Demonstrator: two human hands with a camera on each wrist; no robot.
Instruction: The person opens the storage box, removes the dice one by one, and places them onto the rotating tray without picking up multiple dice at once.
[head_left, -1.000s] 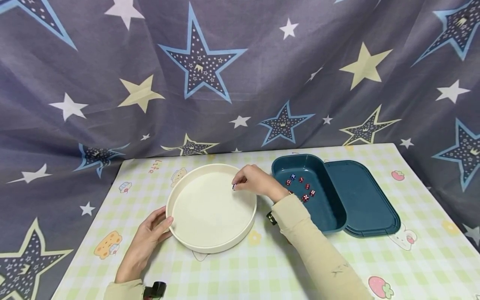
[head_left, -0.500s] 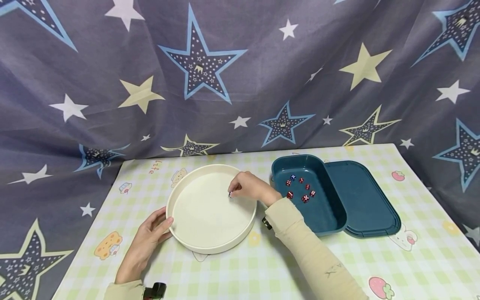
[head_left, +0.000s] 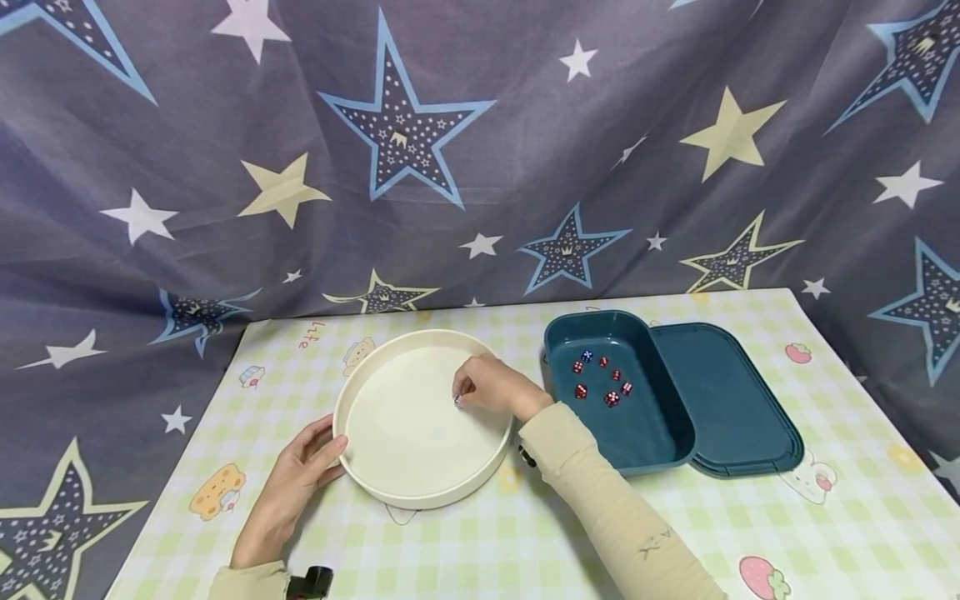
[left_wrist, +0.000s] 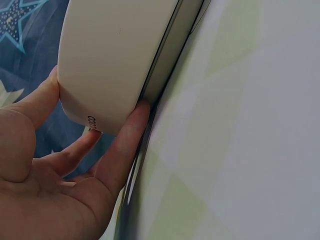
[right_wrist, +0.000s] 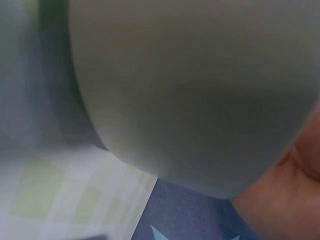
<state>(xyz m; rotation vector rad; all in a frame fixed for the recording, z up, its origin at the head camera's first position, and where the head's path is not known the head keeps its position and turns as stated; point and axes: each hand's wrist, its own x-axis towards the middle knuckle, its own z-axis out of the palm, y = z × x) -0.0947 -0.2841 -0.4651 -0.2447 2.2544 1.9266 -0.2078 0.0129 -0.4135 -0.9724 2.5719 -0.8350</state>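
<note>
A round cream tray [head_left: 420,497] with a low wall lies on the table. At its left side my left hand [head_left: 292,475] holds the wall, with the thumb over the rim. In the left wrist view the fingers [left_wrist: 131,132] touch the tray's outer side [left_wrist: 115,55]. Over the tray's right part, my right hand [head_left: 491,385] pinches a small die [head_left: 458,402], bluish with white, mostly hidden by the fingertips. To the right, a dark teal box [head_left: 648,454] contains several red dice [head_left: 612,399] and a blue die [head_left: 587,357]. The tray's wall [right_wrist: 190,100] hides the right fingertips in the right wrist view.
A matching teal lid [head_left: 738,408] lies flat against the box's right side. The table wears a green-and-white checked cloth [head_left: 420,558]. Behind the table hangs a dark curtain [head_left: 495,167] with stars.
My right hand has moved slightly left and nearer me, down over the tray, with the die in its fingertips. The left hand has stayed put on the tray's wall.
</note>
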